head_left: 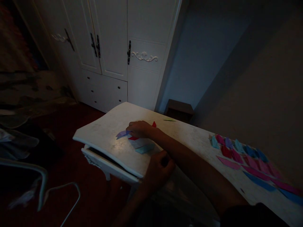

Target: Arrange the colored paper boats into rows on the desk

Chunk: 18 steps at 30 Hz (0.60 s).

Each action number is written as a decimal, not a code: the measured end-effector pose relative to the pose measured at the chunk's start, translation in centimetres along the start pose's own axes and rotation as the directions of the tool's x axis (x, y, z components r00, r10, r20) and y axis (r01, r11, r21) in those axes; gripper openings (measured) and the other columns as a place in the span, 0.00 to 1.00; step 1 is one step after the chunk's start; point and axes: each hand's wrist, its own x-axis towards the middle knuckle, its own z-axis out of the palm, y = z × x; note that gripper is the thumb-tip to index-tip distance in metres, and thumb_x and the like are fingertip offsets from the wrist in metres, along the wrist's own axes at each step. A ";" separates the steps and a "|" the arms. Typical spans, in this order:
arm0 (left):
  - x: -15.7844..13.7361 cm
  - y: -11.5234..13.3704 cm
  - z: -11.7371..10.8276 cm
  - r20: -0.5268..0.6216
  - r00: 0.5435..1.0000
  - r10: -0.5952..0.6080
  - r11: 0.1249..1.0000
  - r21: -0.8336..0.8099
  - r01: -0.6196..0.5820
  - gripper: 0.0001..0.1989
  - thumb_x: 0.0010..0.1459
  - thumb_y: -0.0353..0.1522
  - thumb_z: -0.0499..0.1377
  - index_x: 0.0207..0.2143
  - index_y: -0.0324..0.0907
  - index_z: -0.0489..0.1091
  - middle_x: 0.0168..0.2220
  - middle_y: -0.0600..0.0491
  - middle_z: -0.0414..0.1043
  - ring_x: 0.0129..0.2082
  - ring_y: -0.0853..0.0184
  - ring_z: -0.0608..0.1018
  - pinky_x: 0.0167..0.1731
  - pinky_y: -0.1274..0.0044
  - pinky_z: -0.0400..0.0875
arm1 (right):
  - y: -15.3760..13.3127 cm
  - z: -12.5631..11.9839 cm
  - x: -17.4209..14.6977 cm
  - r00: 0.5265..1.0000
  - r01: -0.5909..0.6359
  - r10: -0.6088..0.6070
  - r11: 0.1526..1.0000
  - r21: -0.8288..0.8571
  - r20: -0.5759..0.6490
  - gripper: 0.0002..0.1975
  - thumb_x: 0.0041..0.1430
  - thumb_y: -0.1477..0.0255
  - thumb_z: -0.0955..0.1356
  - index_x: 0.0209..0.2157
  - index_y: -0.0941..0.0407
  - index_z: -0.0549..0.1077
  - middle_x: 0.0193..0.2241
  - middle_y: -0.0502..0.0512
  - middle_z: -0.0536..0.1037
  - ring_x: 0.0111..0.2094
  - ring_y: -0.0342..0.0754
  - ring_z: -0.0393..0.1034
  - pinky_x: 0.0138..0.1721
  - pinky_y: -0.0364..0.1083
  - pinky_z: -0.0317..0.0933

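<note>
Right hand: reaches across the table (pixel 99 129), palm down; right hand (pixel 139 128) has fingers bent over the near end of the lavender folded paper; pinching or just pressing, cannot tell.
Left hand: left hand (pixel 159 167) at table's front edge, fingers curled inward; whether around anything, cannot tell.
Lavender folded paper: lavender folded paper (pixel 121 134) on tabletop, far end sticking out left of right fingers.
Red paper: red paper (pixel 133 138) partly under right hand; red tip shows beyond wrist.
Pale teal folded paper: pale teal folded paper (pixel 144 148) between the two hands.
Green paper: green paper (pixel 169 120) near back edge.
Paper rows: folded paper pieces (pixel 251 162), pink, blue, red, lavender, right side.
Drawer: drawer (pixel 106 162) under tabletop, slightly open.
Background: white wardrobe (pixel 146 82); dim light.
</note>
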 end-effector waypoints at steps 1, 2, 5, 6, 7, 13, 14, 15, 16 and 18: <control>0.0 0.0 0.0 0.003 1.000 -0.003 1.000 0.005 0.003 0.07 0.52 0.32 0.54 0.23 0.41 0.61 0.21 0.59 0.59 0.23 0.72 0.62 0.24 0.78 0.54 | 0.0 0.0 -0.1 1.000 -0.002 0.002 1.000 0.002 -0.009 0.12 0.65 0.71 0.62 0.47 0.54 0.73 0.44 0.57 0.76 0.41 0.50 0.73 0.38 0.47 0.65; 0.0 0.1 0.0 0.006 1.000 -0.009 1.000 0.010 0.009 0.07 0.52 0.32 0.55 0.22 0.41 0.61 0.21 0.59 0.59 0.22 0.72 0.62 0.24 0.78 0.54 | 0.0 0.1 -0.3 1.000 -0.008 0.008 1.000 0.012 -0.022 0.12 0.65 0.70 0.63 0.48 0.53 0.73 0.44 0.57 0.75 0.41 0.50 0.73 0.38 0.46 0.64; -0.1 0.3 0.0 0.018 0.999 -0.028 0.999 0.034 0.028 0.07 0.51 0.31 0.55 0.22 0.41 0.61 0.20 0.59 0.60 0.22 0.72 0.62 0.23 0.78 0.54 | -0.1 0.4 -0.6 0.997 -0.032 0.038 0.996 0.078 -0.071 0.16 0.63 0.69 0.66 0.52 0.54 0.71 0.46 0.57 0.73 0.42 0.49 0.72 0.39 0.45 0.63; -0.1 0.3 0.0 0.025 0.999 -0.032 0.999 0.041 0.031 0.07 0.51 0.32 0.55 0.22 0.41 0.62 0.20 0.58 0.60 0.22 0.72 0.63 0.23 0.78 0.54 | -0.1 0.5 -0.7 0.996 -0.036 0.044 0.994 0.100 -0.082 0.17 0.62 0.70 0.66 0.53 0.54 0.70 0.47 0.57 0.73 0.42 0.49 0.71 0.39 0.45 0.63; -0.1 0.3 0.0 0.031 0.999 -0.035 0.998 0.045 0.034 0.07 0.51 0.32 0.55 0.22 0.41 0.62 0.20 0.58 0.61 0.22 0.72 0.63 0.24 0.78 0.55 | -0.1 0.6 -0.7 0.995 -0.035 0.046 0.992 0.119 -0.089 0.17 0.62 0.70 0.66 0.53 0.54 0.71 0.46 0.57 0.73 0.42 0.49 0.71 0.38 0.45 0.63; -0.1 0.2 0.0 0.059 0.998 -0.036 0.998 0.063 0.032 0.07 0.52 0.33 0.56 0.23 0.40 0.65 0.22 0.57 0.64 0.24 0.71 0.66 0.25 0.78 0.58 | 0.1 0.3 -1.9 0.976 -0.016 0.068 0.969 0.245 -0.206 0.10 0.64 0.75 0.65 0.44 0.55 0.75 0.42 0.55 0.74 0.41 0.46 0.70 0.40 0.43 0.61; -0.1 0.3 0.0 0.056 0.998 -0.037 0.998 0.062 0.033 0.07 0.53 0.34 0.57 0.24 0.40 0.65 0.22 0.57 0.64 0.24 0.71 0.66 0.26 0.78 0.58 | 0.1 0.1 -2.4 0.964 -0.016 0.089 0.960 0.281 -0.251 0.09 0.64 0.74 0.65 0.44 0.55 0.76 0.42 0.55 0.74 0.41 0.45 0.70 0.41 0.43 0.61; -0.1 0.4 0.0 0.051 0.998 -0.040 0.997 0.060 0.037 0.08 0.53 0.34 0.57 0.24 0.40 0.65 0.22 0.57 0.65 0.24 0.70 0.67 0.26 0.78 0.59 | 0.1 0.0 -3.0 0.948 -0.013 0.112 0.948 0.318 -0.297 0.09 0.64 0.73 0.66 0.44 0.55 0.76 0.42 0.55 0.74 0.40 0.45 0.70 0.41 0.43 0.61; -0.1 0.5 0.0 0.047 0.998 -0.044 0.997 0.062 0.041 0.08 0.53 0.35 0.57 0.24 0.40 0.65 0.22 0.57 0.65 0.24 0.70 0.67 0.26 0.78 0.59 | 0.2 -0.1 -3.7 0.930 -0.006 0.137 0.934 0.357 -0.342 0.09 0.65 0.72 0.66 0.44 0.56 0.76 0.42 0.55 0.74 0.40 0.44 0.70 0.42 0.43 0.61; 0.0 0.8 -0.1 0.041 0.998 -0.047 0.996 0.077 0.044 0.09 0.54 0.36 0.56 0.24 0.41 0.65 0.22 0.57 0.64 0.24 0.70 0.67 0.25 0.78 0.59 | 0.2 -0.3 -5.6 0.887 0.008 0.194 0.901 0.434 -0.419 0.09 0.65 0.70 0.66 0.43 0.56 0.77 0.41 0.55 0.75 0.39 0.43 0.70 0.42 0.43 0.61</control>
